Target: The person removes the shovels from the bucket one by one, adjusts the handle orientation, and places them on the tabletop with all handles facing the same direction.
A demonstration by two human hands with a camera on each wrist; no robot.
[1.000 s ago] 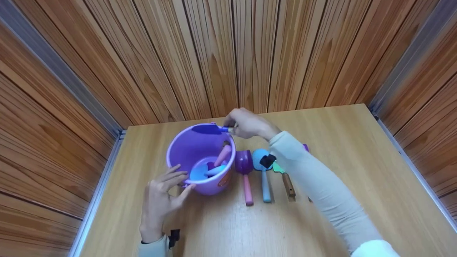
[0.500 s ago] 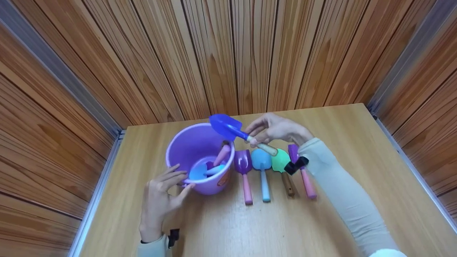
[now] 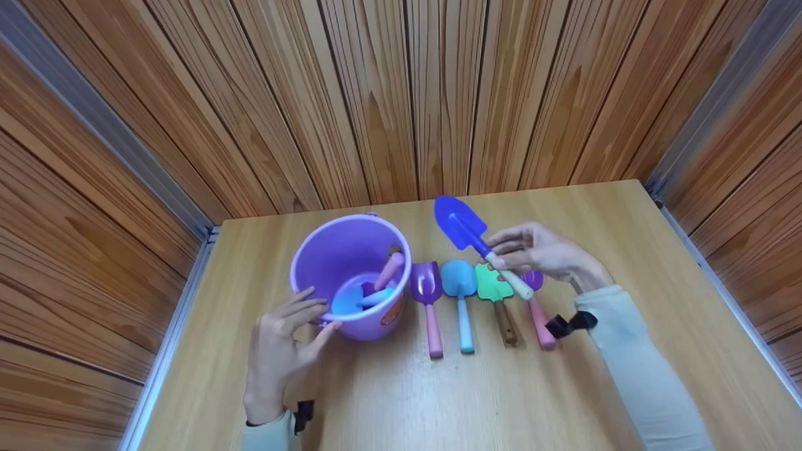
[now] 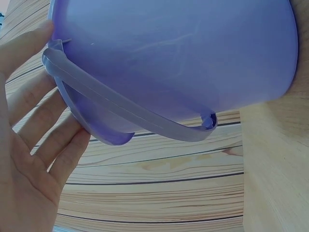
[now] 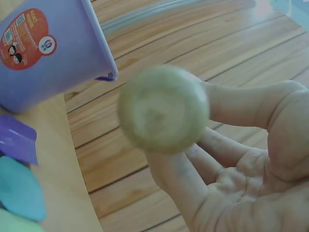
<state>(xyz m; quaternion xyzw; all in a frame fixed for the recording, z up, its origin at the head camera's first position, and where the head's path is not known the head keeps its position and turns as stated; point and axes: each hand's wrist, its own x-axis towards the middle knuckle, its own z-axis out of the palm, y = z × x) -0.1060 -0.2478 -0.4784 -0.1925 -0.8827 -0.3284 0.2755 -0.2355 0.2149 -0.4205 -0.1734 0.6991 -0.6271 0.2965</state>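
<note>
My right hand (image 3: 545, 254) pinches the pale handle of a toy trowel (image 3: 460, 222) with a blue blade, raised over the table and pointing up-left. The round handle end (image 5: 163, 110) faces the right wrist camera. At a purple bucket (image 3: 351, 329), my left hand (image 3: 282, 351) rests with fairly straight, spread fingertips on the near-left rim, beside the bucket's folded handle (image 4: 120, 104). Inside the bucket lie a light-blue toy shovel (image 3: 346, 302) and a pink-handled tool (image 3: 391, 270).
Right of the bucket, a purple scoop (image 3: 427, 282), a blue shovel (image 3: 459, 279), a green shovel (image 3: 492, 283) and a pink-handled purple tool (image 3: 540, 322) lie in a row on the table (image 3: 407, 401). Wood-panelled walls (image 3: 388, 106) enclose the table's back and sides.
My right hand has drawn the blue trowel out from over the bucket, moving right and toward me, and the blade has swung upward. My left hand and the bucket have stayed put.
</note>
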